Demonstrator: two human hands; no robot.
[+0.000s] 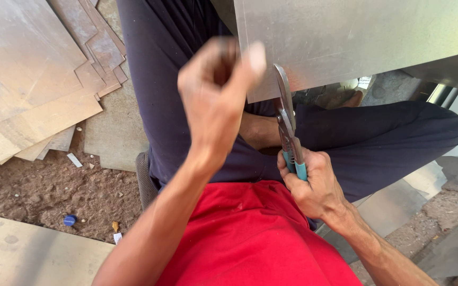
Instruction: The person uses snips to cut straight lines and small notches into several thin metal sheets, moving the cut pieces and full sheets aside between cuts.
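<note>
Sheet metal (356, 37), a pale grey panel, occupies the upper right of the head view, resting over the seated person's lap with its lower edge facing them. Inspection runs left to right.

Far left: a stack of flat, dull metal sheets (27, 79) lies on the bare earth floor (54, 190), with a small blue cap (69, 220) and scraps of litter in the dirt. A further flat board (33, 254) sits at the bottom left corner.

Centre: the left hand (216, 95) is clenched at the panel's lower left corner, thumb on the near face; it appears to pinch the edge, though motion blur prevents confirming the exact contact.

Right of centre: tin snips (287, 119) with teal handles (297, 167) stand nearly upright, blades pointing up at the panel's lower edge, just beside the left hand. The right hand (314, 185) grasps the handles firmly, fingers wrapped around them. The blades look nearly closed and reach the panel's edge.

Progress, as a judgement: cutting is at an early stage. No cut line is visible running up into the panel, whose visible face looks whole, so nearly all of the cut remains.

Far right: more sheet offcuts (393, 206) lie on the ground beside the leg.
</note>
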